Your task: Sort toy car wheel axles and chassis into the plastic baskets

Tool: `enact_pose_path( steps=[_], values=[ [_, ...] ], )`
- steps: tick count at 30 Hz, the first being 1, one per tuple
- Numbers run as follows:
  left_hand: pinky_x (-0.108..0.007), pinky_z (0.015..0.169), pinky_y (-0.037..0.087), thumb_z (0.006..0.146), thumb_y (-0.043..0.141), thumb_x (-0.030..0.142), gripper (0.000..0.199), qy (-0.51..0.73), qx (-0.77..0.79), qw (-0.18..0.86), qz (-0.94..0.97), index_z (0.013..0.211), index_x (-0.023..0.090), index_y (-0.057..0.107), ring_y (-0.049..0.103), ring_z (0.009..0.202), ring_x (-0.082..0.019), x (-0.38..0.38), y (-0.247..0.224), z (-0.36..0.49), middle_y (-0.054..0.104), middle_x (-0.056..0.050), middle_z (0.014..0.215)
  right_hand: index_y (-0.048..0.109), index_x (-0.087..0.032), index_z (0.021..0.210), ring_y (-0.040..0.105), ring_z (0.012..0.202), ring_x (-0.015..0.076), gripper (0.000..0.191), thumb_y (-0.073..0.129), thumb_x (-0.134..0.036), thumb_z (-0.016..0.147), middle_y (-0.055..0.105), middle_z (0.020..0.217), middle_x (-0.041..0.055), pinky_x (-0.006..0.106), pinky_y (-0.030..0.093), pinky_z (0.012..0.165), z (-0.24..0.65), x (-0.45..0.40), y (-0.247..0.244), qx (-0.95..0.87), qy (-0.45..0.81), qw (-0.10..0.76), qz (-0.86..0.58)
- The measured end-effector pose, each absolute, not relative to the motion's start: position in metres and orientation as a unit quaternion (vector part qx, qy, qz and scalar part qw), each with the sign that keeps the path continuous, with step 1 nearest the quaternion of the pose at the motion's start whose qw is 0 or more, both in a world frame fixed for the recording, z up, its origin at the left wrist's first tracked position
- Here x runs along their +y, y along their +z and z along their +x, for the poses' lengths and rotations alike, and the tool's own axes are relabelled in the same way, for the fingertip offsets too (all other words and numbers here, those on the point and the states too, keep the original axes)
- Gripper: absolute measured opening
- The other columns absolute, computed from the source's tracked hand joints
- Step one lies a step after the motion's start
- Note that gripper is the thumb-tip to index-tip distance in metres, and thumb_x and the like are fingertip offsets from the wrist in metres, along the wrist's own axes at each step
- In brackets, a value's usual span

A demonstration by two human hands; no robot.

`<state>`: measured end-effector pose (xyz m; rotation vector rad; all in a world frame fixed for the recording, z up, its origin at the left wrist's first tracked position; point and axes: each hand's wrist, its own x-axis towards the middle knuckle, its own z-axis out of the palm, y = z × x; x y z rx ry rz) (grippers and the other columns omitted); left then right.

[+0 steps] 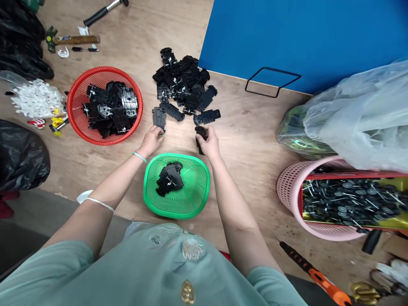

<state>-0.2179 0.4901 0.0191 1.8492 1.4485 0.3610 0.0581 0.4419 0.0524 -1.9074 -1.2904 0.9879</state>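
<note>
My left hand (152, 139) has its fingers closed at the lower end of a flat black plastic part (158, 118), left of the middle. A black part (199, 141) is gripped between the thumb and fingers of my right hand (208, 142). Beyond both hands lies a heap of black plastic parts (183, 80) on the wooden table. Near my body, between my forearms, stands a green basket (177, 214) with a few black parts (170, 178) inside.
At the left stand a red basket (74, 127) of black parts and a pile of small white pieces (38, 98). Hammers lie at the upper left. A pink basket (288, 185), plastic bags (357, 114) and an orange-handled tool (325, 280) are at the right.
</note>
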Motion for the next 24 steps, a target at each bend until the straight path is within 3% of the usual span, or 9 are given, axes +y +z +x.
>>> enact_pose_path(
  steps=[3, 6, 8, 11, 15, 21, 24],
  values=[
    [-0.031, 0.085, 0.052, 0.089, 0.062, 0.017, 0.01, 0.18, 0.541, 0.396, 0.72, 0.098, 0.017, 0.066, 0.061, 0.089, -0.019, 0.491, 0.024, -0.209, 0.063, -0.007, 0.1, 0.059, -0.025, 0.121, 0.067, 0.1, 0.0221, 0.039, 0.071, -0.046, 0.09, 0.071, 0.11, 0.0048, 0.038, 0.055, 0.095, 0.056, 0.415, 0.087, -0.497, 0.415, 0.402, -0.648],
    [-0.034, 0.091, 0.052, 0.084, 0.064, 0.013, 0.018, 0.155, 0.493, 0.415, 0.749, 0.101, 0.016, 0.067, 0.062, 0.095, -0.021, 0.5, 0.021, -0.191, 0.063, -0.008, 0.105, 0.066, -0.024, 0.117, 0.067, 0.087, 0.0198, 0.048, 0.081, -0.052, 0.082, 0.073, 0.101, 0.0035, 0.035, 0.057, 0.084, 0.048, 0.396, 0.103, -0.528, 0.527, 0.335, -0.575],
    [-0.036, 0.095, 0.05, 0.078, 0.065, 0.009, 0.02, 0.122, 0.472, 0.423, 0.764, 0.097, 0.016, 0.067, 0.062, 0.098, -0.023, 0.509, 0.015, -0.177, 0.063, -0.009, 0.106, 0.069, -0.022, 0.108, 0.065, 0.081, 0.0185, 0.042, 0.082, -0.05, 0.08, 0.072, 0.093, 0.0029, 0.033, 0.055, 0.08, 0.051, 0.401, 0.093, -0.518, 0.517, 0.323, -0.6],
    [-0.037, 0.095, 0.049, 0.072, 0.066, 0.008, 0.017, 0.086, 0.466, 0.436, 0.765, 0.085, 0.018, 0.063, 0.06, 0.095, -0.024, 0.519, 0.005, -0.161, 0.063, -0.009, 0.103, 0.065, -0.02, 0.091, 0.062, 0.08, 0.0185, 0.022, 0.072, -0.04, 0.085, 0.069, 0.088, 0.004, 0.034, 0.053, 0.081, 0.066, 0.433, 0.059, -0.456, 0.386, 0.339, -0.727],
    [-0.038, 0.096, 0.048, 0.072, 0.064, 0.009, 0.015, 0.092, 0.488, 0.453, 0.74, 0.076, 0.021, 0.057, 0.058, 0.091, -0.023, 0.525, -0.002, -0.152, 0.061, -0.007, 0.097, 0.06, -0.02, 0.085, 0.059, 0.082, 0.02, 0.005, 0.064, -0.021, 0.082, 0.066, 0.091, 0.0061, 0.035, 0.05, 0.086, 0.078, 0.474, 0.022, -0.459, 0.298, 0.256, -0.797],
    [-0.037, 0.096, 0.049, 0.067, 0.066, 0.007, 0.018, 0.076, 0.486, 0.468, 0.734, 0.068, 0.021, 0.054, 0.059, 0.092, -0.023, 0.531, 0.0, -0.149, 0.063, -0.008, 0.092, 0.057, -0.021, 0.074, 0.057, 0.086, 0.0232, 0.015, 0.053, -0.008, 0.08, 0.066, 0.092, 0.0108, 0.037, 0.049, 0.09, 0.071, 0.487, 0.015, -0.555, 0.253, 0.148, -0.779],
    [-0.039, 0.101, 0.048, 0.063, 0.068, 0.003, 0.025, 0.107, 0.515, 0.493, 0.693, 0.061, 0.021, 0.05, 0.062, 0.092, -0.023, 0.531, 0.008, -0.149, 0.064, -0.008, 0.084, 0.056, -0.021, 0.074, 0.057, 0.082, 0.0215, 0.015, 0.054, -0.006, 0.075, 0.064, 0.088, 0.0081, 0.036, 0.049, 0.088, 0.072, 0.481, 0.025, -0.538, 0.272, 0.166, -0.781]
  ],
)
